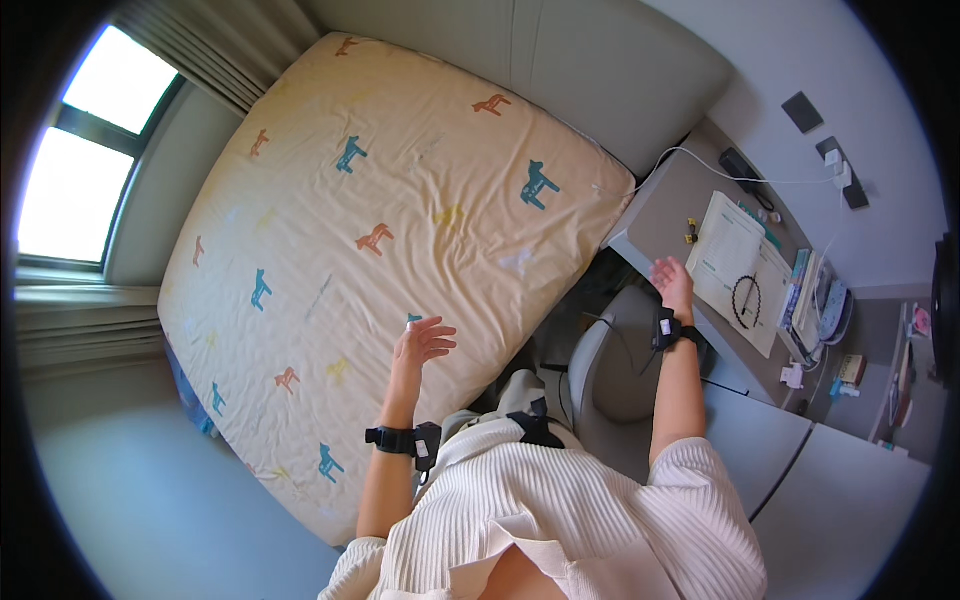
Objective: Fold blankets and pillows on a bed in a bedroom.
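Head view: the yellow bed sheet (400, 230), printed with small orange and teal horses, lies spread over the bed at the left and centre. The left hand (422, 342) hovers over the sheet's near right edge, its grip spread, holding nothing. The right hand (674, 284) is raised at the right, grip also spread and empty, just beside the tabletop (660, 215). On the tabletop lie an open booklet (740, 268) and a black bead bracelet (746, 298). A grey chair (612, 365) stands between the bed and the tabletop.
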`<state>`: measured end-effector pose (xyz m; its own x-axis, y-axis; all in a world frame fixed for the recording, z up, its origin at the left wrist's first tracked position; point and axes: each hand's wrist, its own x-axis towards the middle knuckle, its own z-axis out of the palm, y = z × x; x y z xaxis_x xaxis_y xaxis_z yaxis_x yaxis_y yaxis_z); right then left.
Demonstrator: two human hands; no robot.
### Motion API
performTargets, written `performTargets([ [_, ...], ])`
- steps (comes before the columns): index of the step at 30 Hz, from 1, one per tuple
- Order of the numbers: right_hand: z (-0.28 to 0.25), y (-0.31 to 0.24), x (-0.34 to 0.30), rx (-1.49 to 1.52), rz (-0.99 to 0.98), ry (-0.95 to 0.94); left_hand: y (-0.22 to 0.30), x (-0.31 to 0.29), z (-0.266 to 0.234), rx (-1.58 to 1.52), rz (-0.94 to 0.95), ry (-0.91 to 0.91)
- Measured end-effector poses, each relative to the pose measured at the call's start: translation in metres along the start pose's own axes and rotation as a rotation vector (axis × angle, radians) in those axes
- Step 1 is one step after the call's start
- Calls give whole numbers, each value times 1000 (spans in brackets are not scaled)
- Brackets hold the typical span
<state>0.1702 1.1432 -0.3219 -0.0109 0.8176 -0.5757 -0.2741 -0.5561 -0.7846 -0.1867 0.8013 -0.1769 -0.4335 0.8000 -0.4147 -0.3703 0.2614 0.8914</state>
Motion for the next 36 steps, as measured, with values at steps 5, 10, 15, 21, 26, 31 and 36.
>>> performTargets([
  [5,41,14,-61,-216,52,-207,-23,-11,-36,-113,0,-33],
  [10,80,39,-72,-286,48,-254,-52,-5,-62,-202,-84,14],
  [15,97,121,-2,-352,230,-201,-81,6,-81,-116,-224,121],
  [21,111,218,149,-935,98,-27,-97,15,-74,117,-392,296],
  [26,175,242,194,-1313,-119,340,-104,13,-69,233,-545,360],
  [31,173,237,221,-1577,-93,490,-108,22,-58,292,-639,293],
  [36,138,237,242,-1506,-205,217,-106,25,-56,294,-610,251],
])
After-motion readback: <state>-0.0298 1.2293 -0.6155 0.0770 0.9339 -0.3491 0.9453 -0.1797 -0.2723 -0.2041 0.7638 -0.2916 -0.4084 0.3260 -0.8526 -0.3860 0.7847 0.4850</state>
